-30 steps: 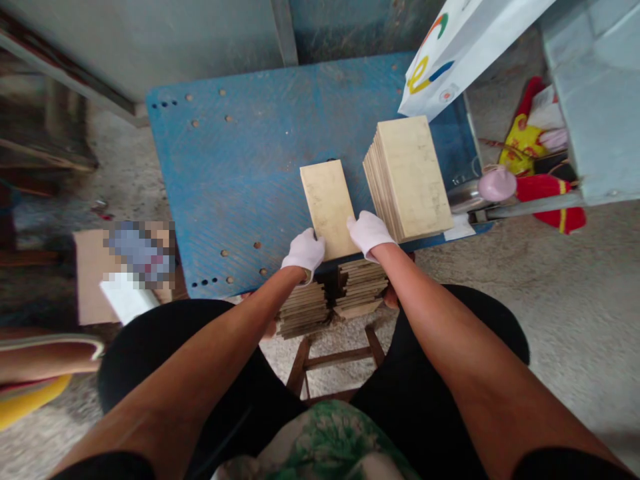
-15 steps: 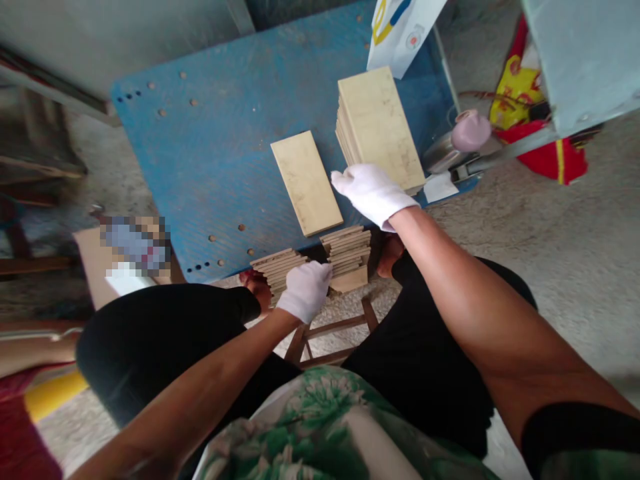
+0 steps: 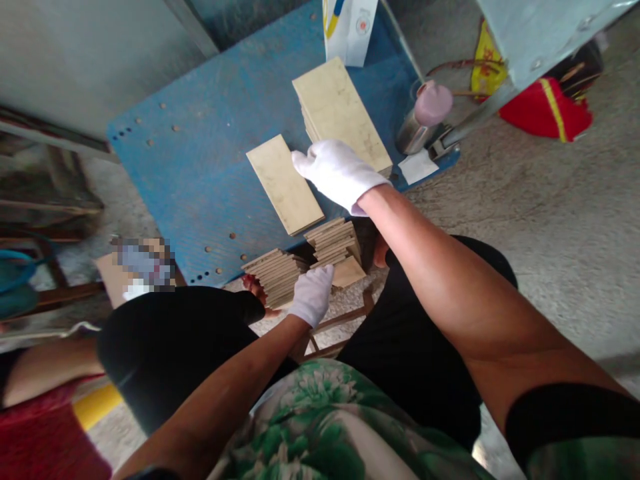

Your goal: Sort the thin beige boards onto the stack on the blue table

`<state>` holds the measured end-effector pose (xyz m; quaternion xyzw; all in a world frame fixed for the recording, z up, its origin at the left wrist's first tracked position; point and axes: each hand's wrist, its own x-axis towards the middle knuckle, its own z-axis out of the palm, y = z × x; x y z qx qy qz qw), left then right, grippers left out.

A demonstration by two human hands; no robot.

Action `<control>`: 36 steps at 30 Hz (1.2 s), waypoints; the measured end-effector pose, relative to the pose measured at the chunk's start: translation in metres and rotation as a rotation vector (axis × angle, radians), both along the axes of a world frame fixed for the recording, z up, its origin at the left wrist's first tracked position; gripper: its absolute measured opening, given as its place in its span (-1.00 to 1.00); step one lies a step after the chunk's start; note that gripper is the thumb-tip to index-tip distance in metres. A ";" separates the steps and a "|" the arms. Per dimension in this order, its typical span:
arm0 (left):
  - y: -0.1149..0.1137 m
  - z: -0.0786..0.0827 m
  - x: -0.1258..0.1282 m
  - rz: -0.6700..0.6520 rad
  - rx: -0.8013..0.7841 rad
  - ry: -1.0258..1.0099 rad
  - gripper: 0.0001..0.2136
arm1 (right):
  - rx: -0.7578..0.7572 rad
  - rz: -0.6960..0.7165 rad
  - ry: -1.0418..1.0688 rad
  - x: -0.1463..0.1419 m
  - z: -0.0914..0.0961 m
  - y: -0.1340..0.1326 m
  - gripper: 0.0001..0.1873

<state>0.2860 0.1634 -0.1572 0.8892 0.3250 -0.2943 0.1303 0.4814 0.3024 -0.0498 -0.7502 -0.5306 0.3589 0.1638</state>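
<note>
My right hand point(image 3: 337, 172), in a white glove, is closed with its fingers curled downward, between a tall stack of pale boards point(image 3: 343, 110) and a low flat pile of the same boards point(image 3: 283, 183). Its palm side is hidden, so anything inside it does not show. Lower down, my left hand point(image 3: 313, 295), also gloved, has its fingers pressed together at the near edge of a stack of thin boards point(image 3: 333, 240). What it pinches, if anything, cannot be made out. Beside it, to the left, leans another stack of thin boards point(image 3: 275, 273).
The blue tabletop point(image 3: 200, 147) carries a white paper bag point(image 3: 350, 40), a pink-lidded metal cup point(image 3: 423, 120) and a white paper slip point(image 3: 418, 167). A wooden stool frame point(image 3: 345, 320) stands between my knees. A red bag point(image 3: 547, 110) lies on the floor to the right.
The view has shifted, moving the table and stacks leftward. My right hand now appears nearer the low flat pile. My left hand stays by the lower stacks.
</note>
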 end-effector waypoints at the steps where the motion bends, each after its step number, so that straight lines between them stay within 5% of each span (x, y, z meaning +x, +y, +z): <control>1: -0.001 -0.001 0.001 -0.002 0.007 -0.002 -0.69 | 0.004 0.007 -0.001 0.001 0.000 -0.001 -0.56; 21: -0.011 -0.016 -0.003 0.057 0.051 -0.003 -0.66 | 0.012 0.042 -0.041 0.001 0.001 0.001 -0.50; 36: -0.026 -0.010 -0.011 0.131 -0.109 -0.082 -0.70 | -0.023 0.039 -0.038 0.004 0.008 -0.004 -0.53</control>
